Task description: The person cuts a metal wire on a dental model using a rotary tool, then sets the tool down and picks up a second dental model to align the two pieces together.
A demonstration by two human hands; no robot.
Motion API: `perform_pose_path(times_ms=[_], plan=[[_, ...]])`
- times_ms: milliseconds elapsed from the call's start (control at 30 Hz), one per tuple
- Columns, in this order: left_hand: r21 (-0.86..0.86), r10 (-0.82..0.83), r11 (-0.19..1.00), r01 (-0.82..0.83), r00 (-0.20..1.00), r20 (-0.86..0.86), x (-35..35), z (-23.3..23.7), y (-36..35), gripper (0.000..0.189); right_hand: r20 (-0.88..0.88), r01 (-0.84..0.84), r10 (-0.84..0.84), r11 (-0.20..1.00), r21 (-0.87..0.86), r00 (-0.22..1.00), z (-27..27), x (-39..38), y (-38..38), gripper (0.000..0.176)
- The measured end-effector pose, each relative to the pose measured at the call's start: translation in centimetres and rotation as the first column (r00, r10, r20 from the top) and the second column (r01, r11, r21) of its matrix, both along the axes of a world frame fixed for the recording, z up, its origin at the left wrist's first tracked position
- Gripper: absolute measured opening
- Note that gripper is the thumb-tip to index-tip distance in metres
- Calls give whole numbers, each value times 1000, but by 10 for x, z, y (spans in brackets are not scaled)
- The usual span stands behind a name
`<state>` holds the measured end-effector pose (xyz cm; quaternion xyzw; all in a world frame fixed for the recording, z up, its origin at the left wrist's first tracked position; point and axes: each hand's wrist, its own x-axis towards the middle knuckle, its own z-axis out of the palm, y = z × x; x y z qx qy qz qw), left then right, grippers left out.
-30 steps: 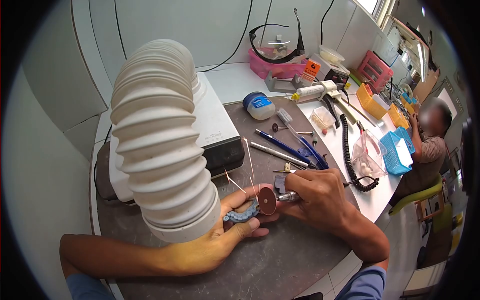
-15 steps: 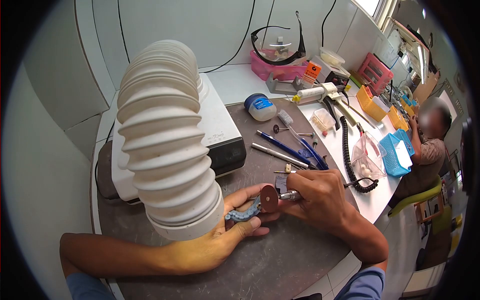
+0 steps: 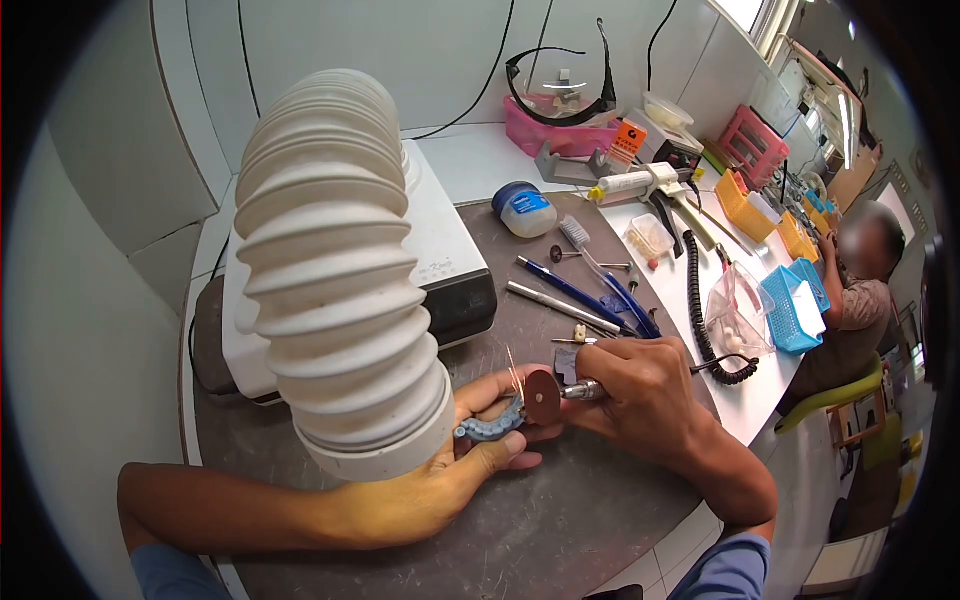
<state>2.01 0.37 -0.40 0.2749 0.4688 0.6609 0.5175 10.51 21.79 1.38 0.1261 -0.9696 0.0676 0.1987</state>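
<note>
My left hand is closed around a blue-grey dental arch, with thumb and fingers gripping it near the hose mouth. In my right hand is a rotary handpiece, its metal nose pointing left. A reddish-brown cutting disc on its tip meets the right end of the arch, hiding the exact contact. Thin orange sparks fly upward from there. Just left of my hands opens the wide white ribbed hose.
Behind the hands lie a silver pen-like tool, blue pens and a toothbrush. A blue-labelled jar, a dispensing gun and a coiled cord stand farther off. Another person sits at the far right.
Sparks now rise beside the disc, where none showed before. Both hands keep almost the same position on the arch and the handpiece; the whole view shifts slightly.
</note>
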Motion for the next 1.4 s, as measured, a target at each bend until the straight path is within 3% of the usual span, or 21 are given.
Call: perform_pose_path(times_ms=[900, 1400], plan=[[23, -4, 1000, 4, 1000, -3, 0, 1, -1, 52, -45, 10, -14, 996, -84, 999, -1, -1, -2, 44], [20, 6, 1000, -6, 1000, 1, 1, -3, -1, 52, -21, 10, -10, 1000, -5, 1000, -2, 0, -1, 43]])
